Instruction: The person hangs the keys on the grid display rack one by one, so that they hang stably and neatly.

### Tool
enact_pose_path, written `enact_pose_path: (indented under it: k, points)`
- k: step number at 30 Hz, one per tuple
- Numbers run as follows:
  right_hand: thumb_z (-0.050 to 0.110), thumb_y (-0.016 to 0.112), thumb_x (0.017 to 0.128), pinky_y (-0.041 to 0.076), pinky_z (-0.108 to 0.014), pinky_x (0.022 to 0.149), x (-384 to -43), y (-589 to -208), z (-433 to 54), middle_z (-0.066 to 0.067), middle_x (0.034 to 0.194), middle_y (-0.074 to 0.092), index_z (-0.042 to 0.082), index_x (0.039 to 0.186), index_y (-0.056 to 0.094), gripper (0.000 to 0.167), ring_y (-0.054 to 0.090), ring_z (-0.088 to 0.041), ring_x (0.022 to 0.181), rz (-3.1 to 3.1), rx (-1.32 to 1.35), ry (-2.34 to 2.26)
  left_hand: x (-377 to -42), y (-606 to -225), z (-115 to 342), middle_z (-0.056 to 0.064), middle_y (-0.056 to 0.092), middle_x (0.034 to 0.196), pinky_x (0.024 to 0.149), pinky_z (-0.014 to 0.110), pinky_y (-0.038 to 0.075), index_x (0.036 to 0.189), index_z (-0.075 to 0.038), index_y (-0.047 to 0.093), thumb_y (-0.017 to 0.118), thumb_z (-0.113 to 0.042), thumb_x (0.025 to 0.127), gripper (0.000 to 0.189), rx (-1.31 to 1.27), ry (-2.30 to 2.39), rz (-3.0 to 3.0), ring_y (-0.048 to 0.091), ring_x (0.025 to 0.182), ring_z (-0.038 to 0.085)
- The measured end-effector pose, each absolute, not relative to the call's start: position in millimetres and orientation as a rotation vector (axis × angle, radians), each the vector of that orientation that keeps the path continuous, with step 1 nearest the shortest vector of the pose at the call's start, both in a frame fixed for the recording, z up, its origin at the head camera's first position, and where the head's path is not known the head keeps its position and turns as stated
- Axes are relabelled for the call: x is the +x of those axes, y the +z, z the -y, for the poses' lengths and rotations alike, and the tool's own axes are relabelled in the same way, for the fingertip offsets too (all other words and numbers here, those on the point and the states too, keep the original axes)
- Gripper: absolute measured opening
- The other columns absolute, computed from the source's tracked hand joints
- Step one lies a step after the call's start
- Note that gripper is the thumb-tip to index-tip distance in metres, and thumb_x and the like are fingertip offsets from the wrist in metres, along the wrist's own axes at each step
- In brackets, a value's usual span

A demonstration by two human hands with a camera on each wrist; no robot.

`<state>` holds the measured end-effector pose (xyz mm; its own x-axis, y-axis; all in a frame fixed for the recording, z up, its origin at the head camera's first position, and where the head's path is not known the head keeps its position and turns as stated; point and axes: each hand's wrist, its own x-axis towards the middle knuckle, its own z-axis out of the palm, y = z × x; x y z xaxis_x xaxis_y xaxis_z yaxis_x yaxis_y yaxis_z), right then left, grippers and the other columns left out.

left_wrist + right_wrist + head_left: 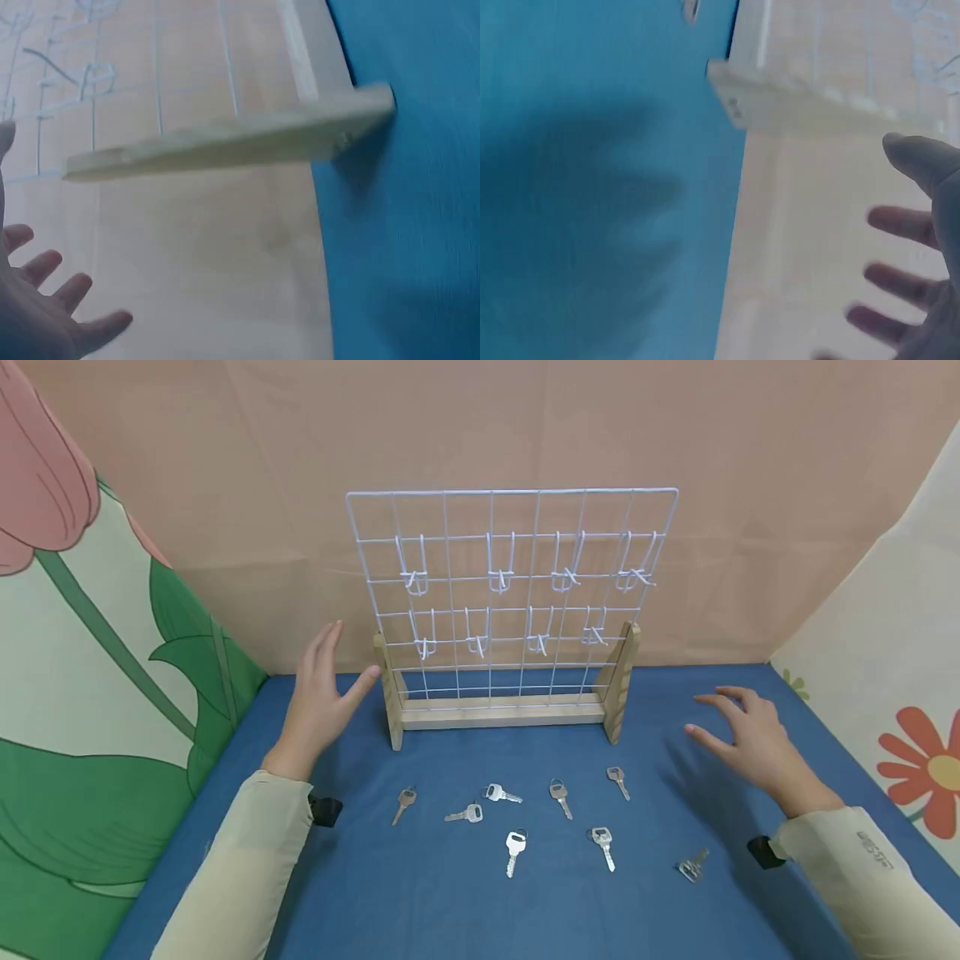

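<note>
A white wire grid rack (512,600) with two rows of hooks stands on a wooden base (502,717). My left hand (318,702) is raised just left of the rack, thumb spread toward its wooden side support (225,142), holding nothing. To the right of the rack, my right hand (750,743) hovers over the cloth with its fingers apart and no thing in them. Several loose metal keys lie in front of the rack, among them one (515,852) near the middle, one (405,804) at the left and one (692,866) nearest my right hand.
Blue cloth (450,910) covers the table. Behind the rack rises a plain tan backdrop (300,460). Printed panels close off both sides, with green leaves (82,810) at left and a red flower (930,768) at right.
</note>
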<state>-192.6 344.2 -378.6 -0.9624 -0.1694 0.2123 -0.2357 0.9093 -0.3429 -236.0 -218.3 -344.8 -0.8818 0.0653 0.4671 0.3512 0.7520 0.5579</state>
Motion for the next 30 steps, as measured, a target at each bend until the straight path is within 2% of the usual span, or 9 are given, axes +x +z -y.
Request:
enact_pose_path:
  k: [3, 7, 9, 12, 17, 22, 30]
  points:
    - [0.031, 0.068, 0.099, 0.042, -0.069, 0.092, -182.7, -380.7, -340.7, -0.027, 0.137, 0.045, 0.003, 0.132, 0.060, 0.043, 0.043, -0.050, 0.124, 2.877, 0.435, 0.677, -244.1, -346.1, 211.8, 0.019, 0.020, 0.165, 0.115, 0.067, 0.025, 0.162, -0.009, 0.020, 0.056, -0.042, 0.104, 0.076, -0.360, -1.101, 2.471, 0.021, 0.150, 0.041]
    - [0.023, 0.072, 0.097, 0.058, -0.045, 0.081, -173.6, -387.7, -337.3, -0.007, 0.117, 0.061, 0.009, 0.117, 0.069, 0.024, 0.062, -0.025, 0.102, 2.935, 0.617, 0.786, -253.0, -350.5, 206.5, 0.018, 0.022, 0.164, 0.114, 0.064, 0.031, 0.161, -0.007, 0.021, 0.051, -0.035, 0.107, 0.068, -0.372, -1.311, 2.459, 0.027, 0.149, 0.040]
    - [0.020, 0.073, 0.096, 0.058, -0.035, 0.074, -171.0, -392.1, -336.5, 0.001, 0.108, 0.064, 0.012, 0.110, 0.071, 0.017, 0.063, -0.013, 0.091, 2.997, 0.725, 0.831, -255.9, -352.3, 204.4, 0.017, 0.023, 0.165, 0.115, 0.063, 0.031, 0.161, -0.007, 0.021, 0.048, -0.034, 0.109, 0.065, -0.358, -1.401, 2.466, 0.027, 0.149, 0.040]
    - [0.019, 0.074, 0.094, 0.056, -0.028, 0.068, -168.5, -399.0, -336.2, 0.006, 0.098, 0.066, 0.014, 0.103, 0.071, 0.011, 0.061, -0.003, 0.082, 3.093, 0.884, 0.929, -259.5, -353.2, 201.2, 0.016, 0.024, 0.165, 0.118, 0.059, 0.027, 0.161, -0.006, 0.022, 0.045, -0.035, 0.110, 0.063, -0.334, -1.502, 2.472, 0.026, 0.150, 0.038]
    - [0.017, 0.076, 0.092, 0.054, -0.029, 0.063, -165.3, -406.9, -335.6, 0.007, 0.089, 0.066, 0.015, 0.098, 0.071, 0.008, 0.061, -0.005, 0.076, 3.187, 1.077, 1.199, -266.3, -348.6, 197.1, 0.017, 0.028, 0.163, 0.118, 0.052, 0.031, 0.161, -0.006, 0.023, 0.040, -0.033, 0.111, 0.059, -0.312, -1.614, 2.432, 0.031, 0.148, 0.034]
    - [0.015, 0.078, 0.090, 0.052, -0.028, 0.056, -154.3, -416.3, -335.0, 0.004, 0.080, 0.064, 0.010, 0.099, 0.069, 0.014, 0.058, -0.005, 0.067, 3.190, 1.280, 1.528, -269.8, -344.8, 195.7, 0.018, 0.032, 0.160, 0.114, 0.053, 0.037, 0.160, -0.006, 0.025, 0.038, -0.030, 0.112, 0.056, -0.297, -1.728, 2.363, 0.037, 0.144, 0.035]
    - [0.012, 0.080, 0.087, 0.051, -0.024, 0.053, -136.7, -427.5, -333.5, 0.007, 0.076, 0.063, 0.014, 0.096, 0.067, 0.016, 0.055, 0.002, 0.064, 3.102, 1.436, 1.577, -274.2, -348.7, 192.4, 0.021, 0.034, 0.158, 0.115, 0.052, 0.036, 0.159, -0.006, 0.028, 0.039, -0.032, 0.111, 0.056, -0.214, -1.772, 2.362, 0.037, 0.144, 0.035]
